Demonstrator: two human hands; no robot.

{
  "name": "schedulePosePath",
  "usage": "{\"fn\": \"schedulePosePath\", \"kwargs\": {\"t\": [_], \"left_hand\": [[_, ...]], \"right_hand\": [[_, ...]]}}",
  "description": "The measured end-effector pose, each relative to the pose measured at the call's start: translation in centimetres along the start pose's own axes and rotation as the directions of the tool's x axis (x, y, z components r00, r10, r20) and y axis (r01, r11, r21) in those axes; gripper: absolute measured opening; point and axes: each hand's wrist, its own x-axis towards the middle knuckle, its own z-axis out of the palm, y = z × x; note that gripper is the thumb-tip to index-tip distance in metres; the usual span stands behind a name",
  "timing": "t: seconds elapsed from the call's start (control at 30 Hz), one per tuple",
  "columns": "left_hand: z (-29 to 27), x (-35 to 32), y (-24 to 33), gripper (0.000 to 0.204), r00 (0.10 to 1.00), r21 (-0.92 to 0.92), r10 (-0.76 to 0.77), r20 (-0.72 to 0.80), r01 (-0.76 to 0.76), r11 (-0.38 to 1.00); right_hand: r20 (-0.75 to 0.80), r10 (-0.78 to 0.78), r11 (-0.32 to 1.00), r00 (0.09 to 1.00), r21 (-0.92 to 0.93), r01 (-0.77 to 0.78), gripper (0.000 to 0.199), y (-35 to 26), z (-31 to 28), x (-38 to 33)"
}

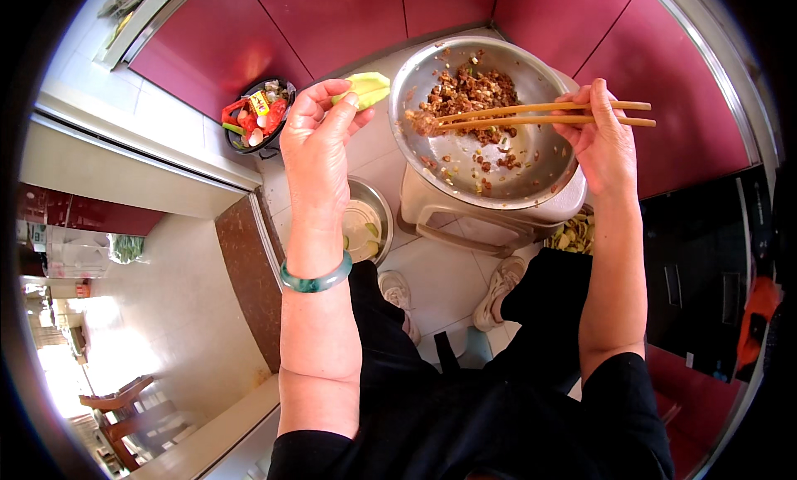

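At two o'clock your right hand [599, 139] pinches chopsticks [544, 115] loaded with filling [425, 123], which may drop before reaching the green wrapper [368, 88] your left hand [320, 139] holds.

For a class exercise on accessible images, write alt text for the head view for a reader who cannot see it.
Seen from above, the right hand holds wooden chopsticks over a metal bowl of minced filling, while the left hand holds a pale green piece of food. The bowl rests on a plastic stool on a tiled floor.
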Motion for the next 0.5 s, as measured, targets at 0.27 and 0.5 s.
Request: {"fn": "schedulePosePath", "kwargs": {"t": [0.27,0.5], "left_hand": [[2.7,-1.1,0.5,0.014,0.987,0.034,-0.052,0.151,0.048,0.998],[5.1,-1.7,0.0,0.017,0.948,-0.01,-0.175,0.266,0.185,0.983]], "right_hand": [[0.002,-0.055,0.974,0.998,0.22,0.053,0.029,-2.5,-2.7,0.1],[0.002,-0.181,0.973,0.983,0.148,0.179,0.03,-3.5,-2.1,-1.2]]}}
